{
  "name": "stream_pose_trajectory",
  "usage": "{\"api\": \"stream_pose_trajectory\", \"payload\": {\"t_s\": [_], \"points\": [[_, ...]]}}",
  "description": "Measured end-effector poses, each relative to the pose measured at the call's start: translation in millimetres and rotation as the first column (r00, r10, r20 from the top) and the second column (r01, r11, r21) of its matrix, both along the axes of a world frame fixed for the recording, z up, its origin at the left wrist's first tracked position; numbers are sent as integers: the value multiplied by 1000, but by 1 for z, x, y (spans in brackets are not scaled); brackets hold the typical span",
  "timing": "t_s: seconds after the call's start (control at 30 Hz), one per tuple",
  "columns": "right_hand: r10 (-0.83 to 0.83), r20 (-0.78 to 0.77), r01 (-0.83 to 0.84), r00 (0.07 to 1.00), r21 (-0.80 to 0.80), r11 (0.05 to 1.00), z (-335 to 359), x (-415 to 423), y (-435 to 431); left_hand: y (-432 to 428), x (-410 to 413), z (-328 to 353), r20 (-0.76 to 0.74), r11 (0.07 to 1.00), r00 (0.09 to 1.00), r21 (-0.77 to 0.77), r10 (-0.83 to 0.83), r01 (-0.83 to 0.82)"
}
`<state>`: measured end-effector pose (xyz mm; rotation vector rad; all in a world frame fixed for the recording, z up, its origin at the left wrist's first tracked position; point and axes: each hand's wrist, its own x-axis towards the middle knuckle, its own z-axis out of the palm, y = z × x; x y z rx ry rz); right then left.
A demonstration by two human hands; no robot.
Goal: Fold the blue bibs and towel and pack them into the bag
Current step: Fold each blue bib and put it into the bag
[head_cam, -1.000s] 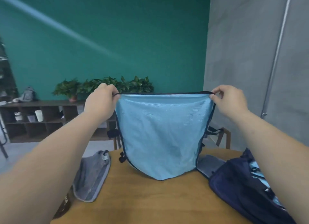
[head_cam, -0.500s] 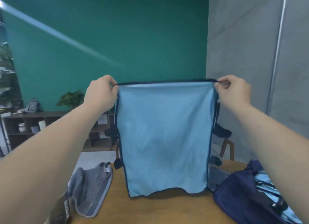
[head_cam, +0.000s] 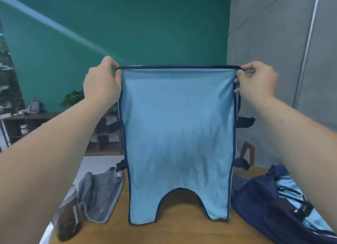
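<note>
A light blue bib [head_cam: 178,134] with dark blue trim hangs upright in front of me, its curved neck cut-out at the bottom just above the wooden table [head_cam: 173,231]. My left hand [head_cam: 102,83] pinches its top left corner and my right hand [head_cam: 257,81] pinches its top right corner, stretching the top edge taut. Dark straps stick out from both sides of the bib. A grey towel [head_cam: 102,194] lies crumpled on the table at the left. The dark navy bag [head_cam: 269,212] sits open at the right, with light blue fabric inside it.
A dark bottle [head_cam: 69,220] stands at the table's left edge beside the towel. A wooden chair back [head_cam: 247,152] shows behind the table at the right. A shelf unit with plants stands by the green wall far left.
Both hands have raised the bib higher, so it now hangs at full length and its neck cut-out has come off the table into view.
</note>
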<state>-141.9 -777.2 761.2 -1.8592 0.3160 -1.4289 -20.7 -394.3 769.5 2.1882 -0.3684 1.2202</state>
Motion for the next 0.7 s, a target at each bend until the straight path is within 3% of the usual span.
{"api": "stream_pose_trajectory", "payload": {"t_s": [0.33, 0.43, 0.5, 0.7], "points": [[-12, -168, 10, 986, -14, 1000, 1, 5, 3, 3, 3, -7, -123, 999, 991, -19, 45, -48], [165, -176, -132, 971, 188, 973, 4, 5, 8, 2, 2, -4, -207, 999, 978, -46, 17, -27], [320, -111, -260, 941, 366, 893, 5, 4, 12, 1, 3, -1, -239, 996, 970, -91, -41, 19], [434, -78, -373, 898, 391, 842, 4, 0, 7, 3, -1, -7, -330, 986, 936, -148, -120, 75]]}}
